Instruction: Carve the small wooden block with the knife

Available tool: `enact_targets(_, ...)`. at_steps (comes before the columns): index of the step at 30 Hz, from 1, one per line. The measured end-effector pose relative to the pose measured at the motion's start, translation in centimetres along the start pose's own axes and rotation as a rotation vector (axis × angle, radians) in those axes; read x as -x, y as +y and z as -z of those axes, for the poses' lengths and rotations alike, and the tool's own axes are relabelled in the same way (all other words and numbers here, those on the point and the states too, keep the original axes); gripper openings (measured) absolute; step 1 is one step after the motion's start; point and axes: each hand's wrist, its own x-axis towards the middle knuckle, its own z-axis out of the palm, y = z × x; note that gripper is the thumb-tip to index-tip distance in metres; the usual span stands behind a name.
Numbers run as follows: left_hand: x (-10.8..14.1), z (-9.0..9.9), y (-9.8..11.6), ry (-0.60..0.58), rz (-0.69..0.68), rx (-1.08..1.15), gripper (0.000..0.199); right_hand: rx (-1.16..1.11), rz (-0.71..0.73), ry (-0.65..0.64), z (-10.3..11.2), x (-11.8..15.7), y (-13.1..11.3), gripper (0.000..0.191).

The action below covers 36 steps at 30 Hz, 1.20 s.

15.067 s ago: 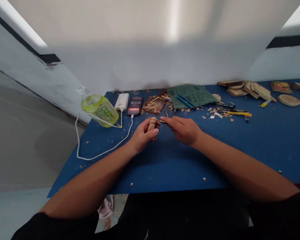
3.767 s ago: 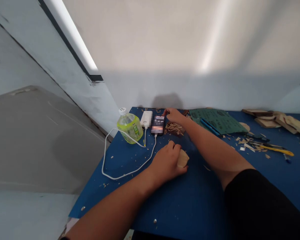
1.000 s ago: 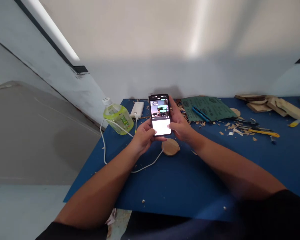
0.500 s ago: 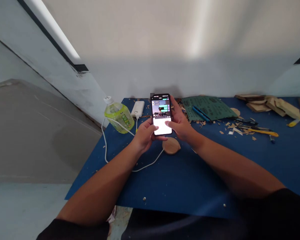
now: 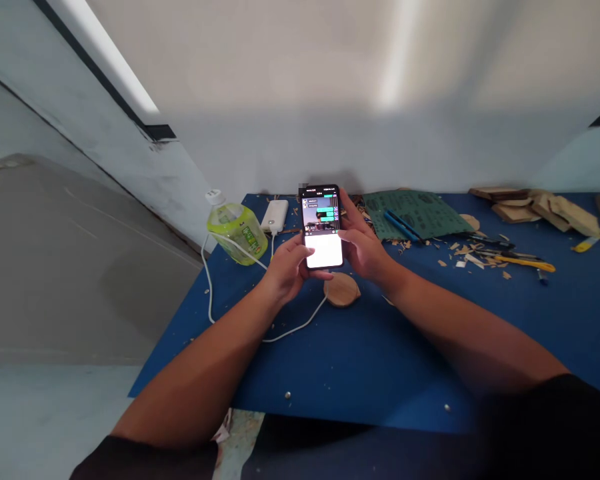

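Note:
Both my hands hold a smartphone [image 5: 324, 249] upright over the blue table. Its screen is lit, with a chat above and a white keyboard area below. My left hand [image 5: 286, 268] wraps the lower left corner, its thumb over the keyboard and a finger under the bottom edge. My right hand [image 5: 364, 248] grips the right side, thumb at the screen's right edge and fingers behind. Beneath the phone lies a small round wooden piece [image 5: 342, 291] on the table. A white cable [image 5: 300, 328] runs from near it leftward under my left forearm.
On the blue table [image 5: 360, 367], a green-labelled bottle [image 5: 237, 230] and a white power bank [image 5: 275, 216] stand left. Rightward lie green sandpaper [image 5: 430, 212], a blue pen-like tool [image 5: 401, 225], wood shavings, a yellow-handled tool [image 5: 525, 263] and wooden pieces [image 5: 550, 210]. A wall rises behind.
My right thumb has moved up from the keyboard to the screen's right edge. My left thumb has shifted slightly on the screen. The phone stays in both hands.

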Motion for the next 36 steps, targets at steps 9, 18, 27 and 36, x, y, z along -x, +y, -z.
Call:
enact_targets(9, 0.2, -0.2, -0.1, -0.003, -0.030, -0.101, 0.046, 0.011, 0.000, -0.035, 0.1, 0.2, -0.1, 0.104)
enact_targets(18, -0.1, 0.3, 0.5, -0.021, 0.034, 0.017, 0.044, -0.001, 0.014, -0.102, 0.7, 0.0, -0.7, 0.106)
enact_targets(27, 0.1, 0.0, 0.9, -0.020, 0.059, 0.095, 0.043, -0.016, 0.022, -0.116, 0.5, -0.1, -0.6, 0.112)
enact_targets(36, -0.4, 0.2, 0.1, 0.010, 0.024, 0.014, 0.040, 0.039, 0.054, -0.137, 0.7, -0.1, 0.2, 0.107)
